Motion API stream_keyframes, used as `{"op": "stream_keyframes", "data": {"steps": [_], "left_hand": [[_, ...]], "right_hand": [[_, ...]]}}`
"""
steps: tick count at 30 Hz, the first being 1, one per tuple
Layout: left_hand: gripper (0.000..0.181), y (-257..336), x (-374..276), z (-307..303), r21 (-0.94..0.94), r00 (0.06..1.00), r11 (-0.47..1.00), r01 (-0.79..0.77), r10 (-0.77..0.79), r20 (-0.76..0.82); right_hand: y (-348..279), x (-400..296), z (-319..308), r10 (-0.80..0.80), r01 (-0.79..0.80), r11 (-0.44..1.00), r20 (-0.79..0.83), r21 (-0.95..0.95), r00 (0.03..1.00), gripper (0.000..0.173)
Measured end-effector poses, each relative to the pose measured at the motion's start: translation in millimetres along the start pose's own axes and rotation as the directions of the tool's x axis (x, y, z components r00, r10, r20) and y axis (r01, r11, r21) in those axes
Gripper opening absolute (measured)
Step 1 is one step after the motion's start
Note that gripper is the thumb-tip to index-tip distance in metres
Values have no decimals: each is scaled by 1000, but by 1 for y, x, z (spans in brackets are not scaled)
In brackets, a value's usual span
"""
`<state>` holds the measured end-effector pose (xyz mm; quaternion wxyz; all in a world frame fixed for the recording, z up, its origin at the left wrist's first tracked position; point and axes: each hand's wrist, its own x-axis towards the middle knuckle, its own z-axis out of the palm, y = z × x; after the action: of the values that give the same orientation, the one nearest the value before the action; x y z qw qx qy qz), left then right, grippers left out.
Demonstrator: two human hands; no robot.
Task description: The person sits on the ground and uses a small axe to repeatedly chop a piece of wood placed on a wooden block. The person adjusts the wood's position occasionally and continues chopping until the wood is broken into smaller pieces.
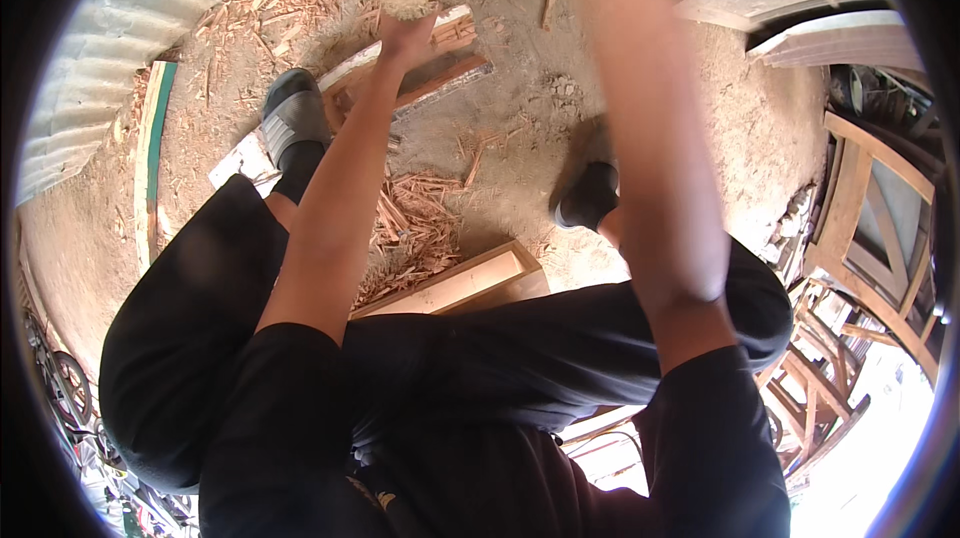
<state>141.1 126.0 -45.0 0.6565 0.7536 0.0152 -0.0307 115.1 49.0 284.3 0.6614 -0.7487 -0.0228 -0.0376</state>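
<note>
My left hand (407, 39) reaches down at the upper middle, by the near end of a light, rough-looking piece (409, 1) that seems to be wood; its fingers are too unclear to tell the grip. Beside and under that hand lies a split wooden beam (450, 29) with pale outer faces and reddish broken wood. A second length of wood (442, 84) lies nearly parallel to it, nearer to me. My right forearm is raised and blurred at the upper right, and my right hand is out of view beyond the top edge.
Reddish wood splinters (420, 219) are heaped between my feet, with more chips (277, 5) at the upper left. A wooden box-like piece (480, 275) lies by my legs. A green-edged board (154, 155) lies left, near corrugated sheeting (97, 80). Wooden frames (847, 200) stand right.
</note>
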Motion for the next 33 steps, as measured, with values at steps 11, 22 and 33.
{"op": "stream_keyframes", "data": {"steps": [11,22,33], "left_hand": [[46,19,-15,-7,59,997,995,78,-78,-1],[35,-16,7,-5,11,998,1000,-30,29,50],[42,-14,-6,-4,200,999,980,-5,-4,49]], "right_hand": [[5,-16,-24,242,-153,914,202,-376,949,21],[124,-60,4,442,-417,862,26,-288,897,20],[-89,-19,-22,35,-35,999,39,5,999,17]]}}
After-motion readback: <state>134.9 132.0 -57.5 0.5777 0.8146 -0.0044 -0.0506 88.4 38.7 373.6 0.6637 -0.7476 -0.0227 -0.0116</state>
